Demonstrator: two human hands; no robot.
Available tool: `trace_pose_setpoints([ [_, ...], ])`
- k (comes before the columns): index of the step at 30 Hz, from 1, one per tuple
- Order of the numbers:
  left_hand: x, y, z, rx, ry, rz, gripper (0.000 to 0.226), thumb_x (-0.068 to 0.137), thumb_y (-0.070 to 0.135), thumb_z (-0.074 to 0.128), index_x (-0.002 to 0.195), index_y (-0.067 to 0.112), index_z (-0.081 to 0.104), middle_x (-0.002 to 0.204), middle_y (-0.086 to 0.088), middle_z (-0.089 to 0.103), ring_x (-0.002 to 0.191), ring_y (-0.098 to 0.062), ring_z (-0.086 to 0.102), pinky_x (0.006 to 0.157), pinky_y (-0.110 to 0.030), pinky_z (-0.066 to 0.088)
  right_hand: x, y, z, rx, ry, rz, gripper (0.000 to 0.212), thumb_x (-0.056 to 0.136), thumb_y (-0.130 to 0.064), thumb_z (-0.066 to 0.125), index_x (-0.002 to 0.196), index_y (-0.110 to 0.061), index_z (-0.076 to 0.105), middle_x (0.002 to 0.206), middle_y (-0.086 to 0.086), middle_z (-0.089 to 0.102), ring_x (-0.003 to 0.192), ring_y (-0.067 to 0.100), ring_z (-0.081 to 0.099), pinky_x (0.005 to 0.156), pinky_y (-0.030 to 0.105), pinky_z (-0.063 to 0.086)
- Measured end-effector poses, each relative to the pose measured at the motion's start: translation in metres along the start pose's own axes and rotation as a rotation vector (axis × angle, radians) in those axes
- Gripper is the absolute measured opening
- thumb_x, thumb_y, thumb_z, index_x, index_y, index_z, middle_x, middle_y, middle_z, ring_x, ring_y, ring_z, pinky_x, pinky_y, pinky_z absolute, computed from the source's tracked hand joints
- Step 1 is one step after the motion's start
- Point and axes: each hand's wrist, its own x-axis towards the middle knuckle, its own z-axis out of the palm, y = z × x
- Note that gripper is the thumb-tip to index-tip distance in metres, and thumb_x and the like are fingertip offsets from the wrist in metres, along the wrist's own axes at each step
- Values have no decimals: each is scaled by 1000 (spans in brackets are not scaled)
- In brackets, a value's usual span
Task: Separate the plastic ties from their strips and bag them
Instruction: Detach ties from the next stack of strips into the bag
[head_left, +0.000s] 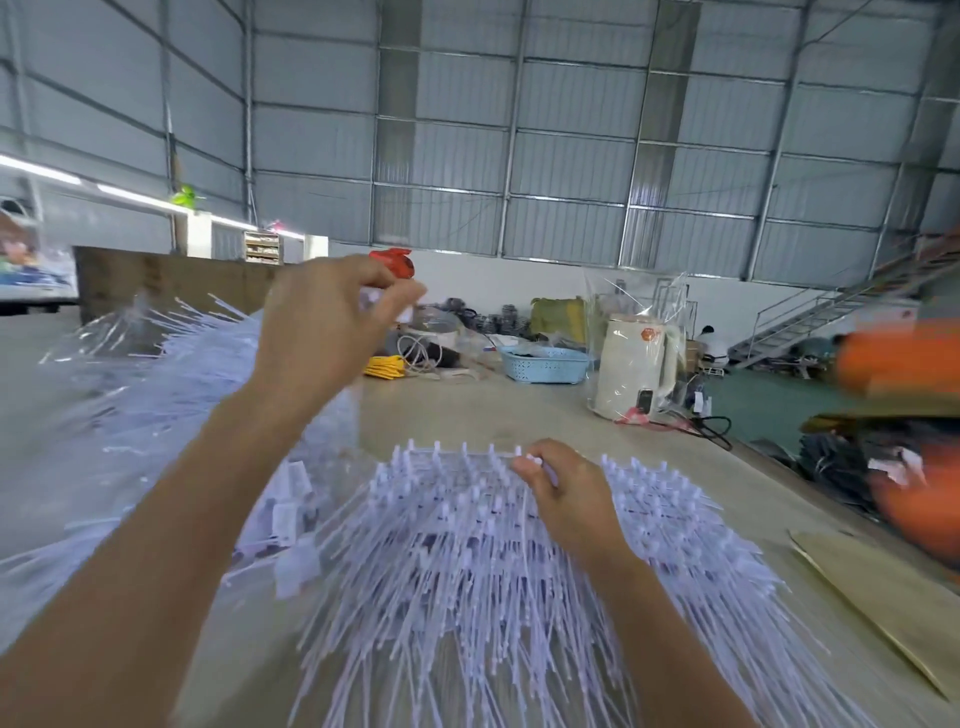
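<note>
Nearest, a big fan of white plastic ties (467, 587) lies on the bench (519, 410), seemingly joined at their strips. Right hand (566, 493) pinches one tie head at the far edge. Left hand (322, 327) is raised, its grip closed on something small and blurred. Bagged ties (156, 364) lie left; judging by the pile, much remains.

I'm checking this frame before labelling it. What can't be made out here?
- Head view: what the left hand pinches, motion-blurred.
- The bagged ties at left, smeared by blur.
- The orange object, blurred and cut by the right edge.
- Tie under the right hand, covered by its fingers.
</note>
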Motion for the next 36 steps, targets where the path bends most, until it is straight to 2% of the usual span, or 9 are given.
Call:
trace_pose_setpoints([
  [4, 8, -74, 4, 705, -398, 6, 25, 89, 37, 61, 92, 14, 70, 90, -8, 62, 86, -30, 60, 67, -30, 42, -1, 1, -3, 3, 18, 25, 23, 91, -30, 58, 77, -13, 58, 67, 5, 57, 66, 24, 54, 62, 38, 44],
  [8, -38, -144, 19, 937, -907, -114, 31, 95, 45, 47, 115, 25, 60, 115, -1, 59, 110, -19, 57, 88, -27, 46, 1, -2, -2, 1, -5, 41, 22, 91, -32, 57, 73, -19, 54, 64, -3, 53, 64, 18, 52, 61, 34, 41],
  [14, -56, -174, 16, 867, -671, 24, 34, 85, 49, 60, 116, 37, 66, 120, -12, 49, 102, -37, 54, 85, -46, 44, 2, -5, -4, 4, -36, 15, 26, 93, -30, 55, 82, -7, 61, 79, 5, 61, 76, 21, 56, 70, 35, 43],
  [20, -33, -155, 14, 944, -855, -186, 41, 89, 57, 51, 120, 30, 55, 119, 0, 53, 112, -19, 54, 89, -31, 45, 1, -6, -6, -62, -80, -72, 31, 90, -37, 57, 88, -7, 67, 90, 7, 66, 85, 21, 58, 74, 34, 45],
  [24, -36, -126, 22, 1058, -717, -117, 31, 95, 48, 46, 110, 25, 58, 111, 0, 59, 103, -20, 59, 79, -29, 47, 3, -8, -4, -103, -115, -61, 36, 88, -42, 58, 92, -7, 67, 94, 7, 66, 86, 21, 58, 74, 33, 44],
  [27, -46, -82, 46, 630, -469, -27, 28, 95, 37, 49, 86, 16, 66, 81, -5, 65, 82, -27, 62, 65, -31, 46, 2, -12, -1, -75, -149, -57, 39, 87, -43, 60, 99, -6, 64, 101, 7, 63, 92, 22, 57, 78, 32, 44],
  [29, -58, -47, 68, 238, -510, -107, 39, 92, 39, 55, 66, 11, 62, 62, -6, 59, 65, -22, 57, 58, -30, 40, 1, -14, 0, -67, -170, -37, 41, 87, -46, 59, 105, -9, 59, 104, 6, 61, 95, 21, 56, 78, 32, 43],
  [33, -85, -5, 105, -430, -818, -588, 45, 89, 42, 60, 66, 4, 69, 67, -13, 70, 55, -14, 64, 55, -25, 53, -1, -11, -2, -78, -187, -72, 26, 89, -25, 59, 107, -8, 51, 103, 8, 60, 91, 22, 55, 70, 28, 37],
  [36, -99, -3, 115, -738, -796, -847, 34, 90, 31, 62, 71, 3, 68, 70, -14, 71, 55, -17, 66, 51, -21, 52, -3, -8, -3, -139, -227, -105, 24, 89, -18, 54, 109, -6, 50, 104, 10, 59, 91, 25, 54, 70, 27, 35],
])
